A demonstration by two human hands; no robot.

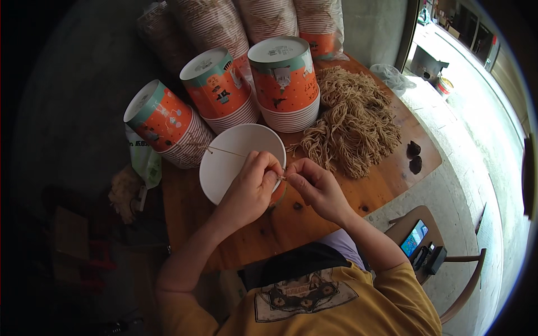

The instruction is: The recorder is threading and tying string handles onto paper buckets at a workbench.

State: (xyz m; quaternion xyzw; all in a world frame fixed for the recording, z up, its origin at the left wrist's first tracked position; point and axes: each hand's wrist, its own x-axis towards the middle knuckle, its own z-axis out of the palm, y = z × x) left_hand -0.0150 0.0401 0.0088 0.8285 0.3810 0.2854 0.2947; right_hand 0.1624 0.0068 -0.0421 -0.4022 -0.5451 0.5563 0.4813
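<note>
A paper bucket with a white inside [223, 168] lies tilted on the table, its mouth toward me. Across that mouth a thin tan cord [228, 152] runs from the left side to my left hand [253, 182]. At the bucket's right rim my left thumb and fingers are pinched together on the cord. Close against them, my right hand [316, 187] pinches at the same spot, where a small bit of cord shows between the fingertips. Whether it is knotted or passes through the rim is too small to tell.
Three upside-down stacks of orange buckets [284, 84] stand behind the bucket. Bagged stacks [213, 22] line the wall. A heap of tan cords [356, 126] lies at right, near two dark pieces [414, 157]. A chair [417, 221] carrying a phone [413, 238] stands at lower right.
</note>
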